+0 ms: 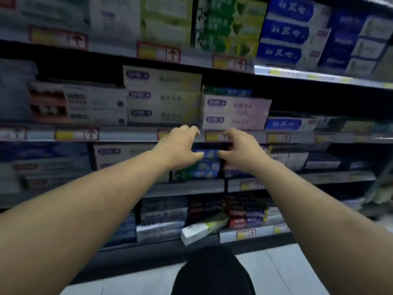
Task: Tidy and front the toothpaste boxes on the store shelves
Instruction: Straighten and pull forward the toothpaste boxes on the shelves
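Note:
Both arms reach toward the store shelves. My left hand (pixel 178 149) and my right hand (pixel 240 150) hover side by side in front of the shelf rail (pixel 127 135), fingers loosely spread, holding nothing. Just above them stand a stack of pale yellow toothpaste boxes (pixel 163 96) and a lower stack of pink-white boxes (pixel 236 112) with a green-blue box (pixel 227 91) on top. Between the hands, one shelf down, blue and green boxes (pixel 205 167) show. A white-and-green box (pixel 202 229) lies askew, sticking out over the lowest shelf's edge.
Green boxes (pixel 229 24) and blue boxes (pixel 291 30) fill the top shelf. White-and-red boxes (pixel 76 103) sit left of the yellow stack. A single blue box (pixel 289 124) lies to the right, with dark room above it. Dark red boxes (pixel 244 211) stand on the lowest shelf. Grey floor tiles (pixel 276 269) lie below.

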`<action>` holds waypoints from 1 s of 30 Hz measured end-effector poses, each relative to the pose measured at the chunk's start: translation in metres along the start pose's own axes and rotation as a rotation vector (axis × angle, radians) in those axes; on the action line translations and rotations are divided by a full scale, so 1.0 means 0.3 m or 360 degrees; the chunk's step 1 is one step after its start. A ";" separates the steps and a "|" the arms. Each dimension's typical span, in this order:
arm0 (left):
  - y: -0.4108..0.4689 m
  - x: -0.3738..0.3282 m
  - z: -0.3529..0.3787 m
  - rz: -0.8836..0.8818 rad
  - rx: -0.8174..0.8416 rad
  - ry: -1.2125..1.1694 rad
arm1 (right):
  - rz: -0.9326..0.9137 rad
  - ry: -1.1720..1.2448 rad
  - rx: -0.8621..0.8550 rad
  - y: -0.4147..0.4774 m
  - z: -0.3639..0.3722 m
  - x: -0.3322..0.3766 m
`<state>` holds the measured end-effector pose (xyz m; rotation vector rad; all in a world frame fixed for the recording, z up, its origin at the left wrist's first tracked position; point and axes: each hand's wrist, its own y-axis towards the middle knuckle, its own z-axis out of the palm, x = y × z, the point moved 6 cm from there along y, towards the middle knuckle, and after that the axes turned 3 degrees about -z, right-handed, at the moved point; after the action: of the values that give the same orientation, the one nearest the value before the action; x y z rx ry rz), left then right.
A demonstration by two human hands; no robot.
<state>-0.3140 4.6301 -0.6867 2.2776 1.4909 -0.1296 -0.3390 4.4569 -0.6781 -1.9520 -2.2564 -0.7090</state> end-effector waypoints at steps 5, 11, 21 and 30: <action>0.007 0.090 0.360 -0.0069 0.0314 -0.0049 | 0.0178 0.0092 0.0257 -0.021 0.279 -0.246; -0.020 0.223 0.759 -0.0191 0.0585 -0.0071 | 0.0446 0.0208 0.0526 -0.057 0.614 -0.505; -0.162 0.436 1.274 -0.0598 0.1004 -0.0072 | 0.0743 0.0190 0.0678 -0.099 1.060 -0.802; -0.185 0.536 1.440 -0.1020 0.0786 -0.0506 | 0.0915 0.0392 0.0476 -0.056 1.211 -0.906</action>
<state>-0.2331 4.6192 -1.1439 1.8703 2.1083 -1.0911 -0.2171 4.3468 -1.1014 -2.0676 -1.4502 -0.4708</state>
